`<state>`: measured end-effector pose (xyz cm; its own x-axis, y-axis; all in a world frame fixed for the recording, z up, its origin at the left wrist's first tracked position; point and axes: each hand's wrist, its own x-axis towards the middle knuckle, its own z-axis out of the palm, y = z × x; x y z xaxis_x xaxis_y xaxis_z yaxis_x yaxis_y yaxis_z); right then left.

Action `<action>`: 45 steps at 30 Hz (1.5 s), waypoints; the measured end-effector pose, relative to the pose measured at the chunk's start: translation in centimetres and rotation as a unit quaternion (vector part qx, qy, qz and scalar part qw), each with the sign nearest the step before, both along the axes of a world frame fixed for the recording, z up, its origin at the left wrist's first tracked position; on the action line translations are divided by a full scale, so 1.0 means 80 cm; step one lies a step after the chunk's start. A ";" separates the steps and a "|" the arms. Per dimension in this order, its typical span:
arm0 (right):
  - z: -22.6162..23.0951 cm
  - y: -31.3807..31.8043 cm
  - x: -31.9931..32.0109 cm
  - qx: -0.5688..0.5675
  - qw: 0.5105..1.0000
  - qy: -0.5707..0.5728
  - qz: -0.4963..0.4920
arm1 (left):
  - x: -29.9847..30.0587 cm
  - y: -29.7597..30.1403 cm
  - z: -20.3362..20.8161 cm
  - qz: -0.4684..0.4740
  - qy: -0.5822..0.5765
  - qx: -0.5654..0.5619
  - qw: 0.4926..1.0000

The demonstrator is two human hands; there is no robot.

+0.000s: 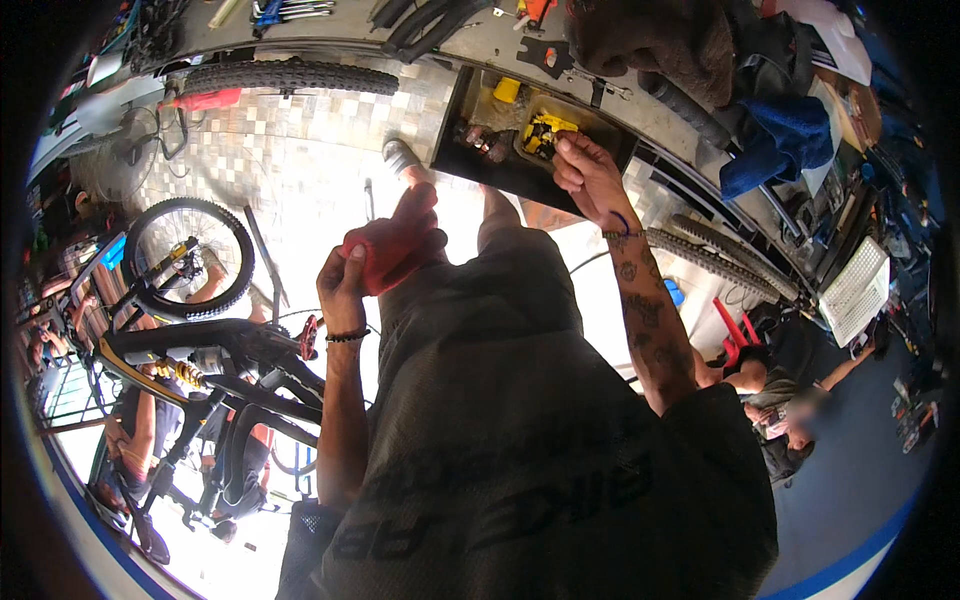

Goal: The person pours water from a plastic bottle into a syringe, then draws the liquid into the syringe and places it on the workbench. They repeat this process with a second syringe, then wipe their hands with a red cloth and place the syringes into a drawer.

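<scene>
My left hand [343, 278] is closed on a red cloth [393, 248], which hangs in front of my left leg. My right hand [590, 182] is over the near right part of an open black drawer [446, 140] under the workbench. Its fingers curl together in a pinch, and whatever they may hold is too small to make out. Just beyond those fingertips, a tray in the drawer holds yellow and black small parts [543, 131] and a yellow cup [506, 90]. Darker small items [490, 140] lie in the drawer's left part.
To my left stands a bicycle [200, 345] with a front wheel [241, 235]. The workbench [345, 28] ahead carries hex keys [292, 12], a brown cloth [660, 45] and a blue cloth [778, 145]. Tyres [715, 255] stand at right. Other people [790, 425] are nearby on both sides.
</scene>
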<state>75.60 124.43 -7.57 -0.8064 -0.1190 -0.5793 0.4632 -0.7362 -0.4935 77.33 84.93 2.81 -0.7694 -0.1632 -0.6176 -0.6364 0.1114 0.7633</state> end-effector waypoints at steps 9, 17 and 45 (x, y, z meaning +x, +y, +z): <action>0.133 -0.069 -0.025 0.187 0.970 0.089 0.126 | -0.054 0.092 0.083 -0.058 0.064 0.059 0.995; 0.229 -0.141 -0.048 0.496 0.797 0.284 0.198 | -0.059 0.107 0.107 -0.089 0.055 0.185 0.977; 0.286 -0.150 -0.033 0.611 0.713 0.343 0.023 | -0.109 0.105 0.143 -0.198 0.225 0.096 0.949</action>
<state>72.96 112.42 15.34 -0.9612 0.1015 0.2565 -0.1868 0.4446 -0.8760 68.63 93.34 14.24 -0.9396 0.2772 -0.2007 -0.1781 0.1046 0.9784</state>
